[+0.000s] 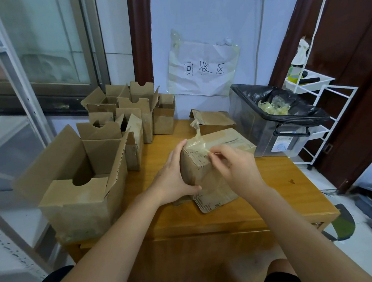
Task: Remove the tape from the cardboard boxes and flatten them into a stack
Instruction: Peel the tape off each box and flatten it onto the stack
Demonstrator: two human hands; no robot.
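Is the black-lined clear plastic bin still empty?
No, crumpled yellowish tape scraps already lie inside the black-lined clear plastic bin at the table's right.

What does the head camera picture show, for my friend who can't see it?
Two hands work on a closed cardboard box on a wooden table: the left hand holds its side while the right hand pinches clear tape at its top edge. Opened boxes stand to the left, and a bin holding crumpled tape sits to the right.

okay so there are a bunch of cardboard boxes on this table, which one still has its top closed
The brown cardboard box held between the left hand and right hand, mid-table. Clear tape is peeling off it; the boxes at the left stand with open flaps.
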